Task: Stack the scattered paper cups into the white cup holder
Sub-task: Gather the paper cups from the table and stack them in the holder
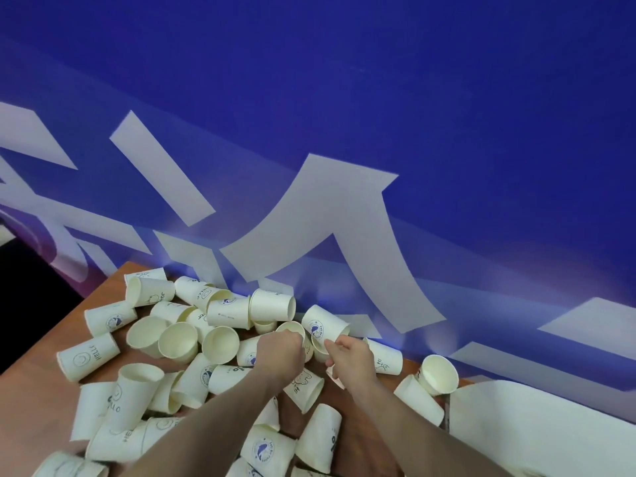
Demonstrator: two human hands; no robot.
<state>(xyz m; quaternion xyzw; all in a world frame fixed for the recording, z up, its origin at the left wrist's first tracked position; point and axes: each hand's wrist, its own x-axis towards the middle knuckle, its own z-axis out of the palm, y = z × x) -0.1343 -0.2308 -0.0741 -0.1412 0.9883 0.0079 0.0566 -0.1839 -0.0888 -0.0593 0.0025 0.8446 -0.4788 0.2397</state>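
Left hand (280, 352) grips an upright paper cup (290, 330) by its rim while right hand (351, 354) pinches a logo cup (325, 325), likely to nest them; white cup holder not visible.

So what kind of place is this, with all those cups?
Probably an event or promotional stand, though I can't be sure: a big blue banner with white lettering hangs behind a wooden table heaped with printed paper cups, which both hands are sorting.
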